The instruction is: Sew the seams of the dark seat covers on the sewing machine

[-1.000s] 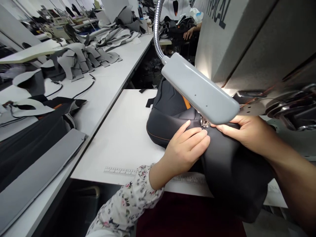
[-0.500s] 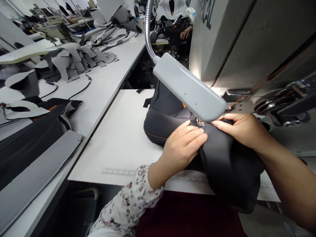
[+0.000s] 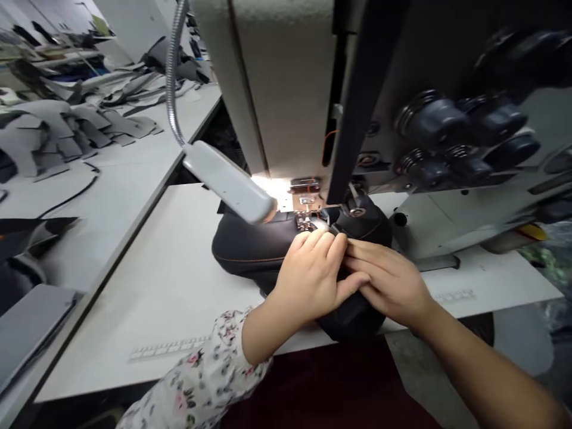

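Observation:
A black leather-like cover (image 3: 245, 241) with an orange stitch line lies bunched under the presser foot (image 3: 304, 221) of a sewing machine (image 3: 286, 89). My left hand (image 3: 308, 277) is closed on the cover just in front of the foot, fingers curled and thumb pointing right. Touching it, my right hand (image 3: 391, 283) grips the cover from the right, its fingertips partly hidden behind the left hand. A fold of the cover hangs below both hands near the table's front edge.
A grey lamp (image 3: 230, 182) on a bendable metal neck hangs left of the needle area. Tension knobs (image 3: 438, 119) jut out at the right. A ruler strip (image 3: 167, 348) runs along the white table (image 3: 147, 268). Grey cut pieces (image 3: 67, 128) are heaped on the left table.
The view has swung right, showing more of the machine. My right hand has come in beside the left, and the cover is gathered closer together. The left hand's fingers have curled.

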### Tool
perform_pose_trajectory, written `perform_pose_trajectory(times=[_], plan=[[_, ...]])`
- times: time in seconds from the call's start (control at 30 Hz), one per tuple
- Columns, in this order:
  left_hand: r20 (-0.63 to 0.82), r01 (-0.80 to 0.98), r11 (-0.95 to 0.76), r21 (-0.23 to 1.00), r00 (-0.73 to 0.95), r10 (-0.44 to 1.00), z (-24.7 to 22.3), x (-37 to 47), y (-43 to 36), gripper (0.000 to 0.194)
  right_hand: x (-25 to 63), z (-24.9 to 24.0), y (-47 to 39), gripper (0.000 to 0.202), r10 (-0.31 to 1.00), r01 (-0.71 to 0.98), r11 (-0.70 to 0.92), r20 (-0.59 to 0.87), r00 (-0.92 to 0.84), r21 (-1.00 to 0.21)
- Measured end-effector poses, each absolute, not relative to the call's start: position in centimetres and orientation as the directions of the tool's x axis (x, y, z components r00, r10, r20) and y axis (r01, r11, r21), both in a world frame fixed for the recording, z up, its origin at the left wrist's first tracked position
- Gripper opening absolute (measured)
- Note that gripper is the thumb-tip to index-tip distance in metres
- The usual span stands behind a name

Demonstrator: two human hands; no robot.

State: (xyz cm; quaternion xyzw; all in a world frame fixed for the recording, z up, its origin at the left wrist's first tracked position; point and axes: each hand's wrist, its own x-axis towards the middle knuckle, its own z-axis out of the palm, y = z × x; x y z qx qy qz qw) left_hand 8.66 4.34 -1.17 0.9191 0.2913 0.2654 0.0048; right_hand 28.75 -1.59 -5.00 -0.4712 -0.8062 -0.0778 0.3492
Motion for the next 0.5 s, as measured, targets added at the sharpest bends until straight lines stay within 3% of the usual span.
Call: perform_pose_trajectory(times=[0.1,0.17,0.27,0.37,0.5], plan=[[0.356,0.671,-0.741,0.031,0.685,0.635,-0.2,10.9,3.8,0.040,33.8,-9.1,-3.8,0.025,0.779,0.924,0.187,0.623,0.068,-0.334],[0.245,0.698,-0.716,-0.008,0.695,0.676,0.1,12.2,3.4,0.034,36.7,-12.4,-3.7,0.027,0.831,0.933,0.089,0.543,0.124,-0.349],[0.149,0.728,-0.685,0.029,0.674,0.723,-0.2,13.2,3.1,0.033,38.7,-16.5,-2.5,0.034,0.915,0.931,0.046,0.389,0.106,-0.362],[0.185,0.770,-0.621,0.149,0.595,0.782,-1.1,12.6,2.7,0.049,39.3,-18.2,-1.9,0.036,0.948,0.927,-0.024,0.287,0.141,-0.375],[0.236,0.707,-0.549,0.447,0.499,0.834,-2.1,11.2,2.0,0.066,40.9,-16.5,-2.1,0.037,0.945,0.886,-0.125,0.217,0.243,-0.447]])
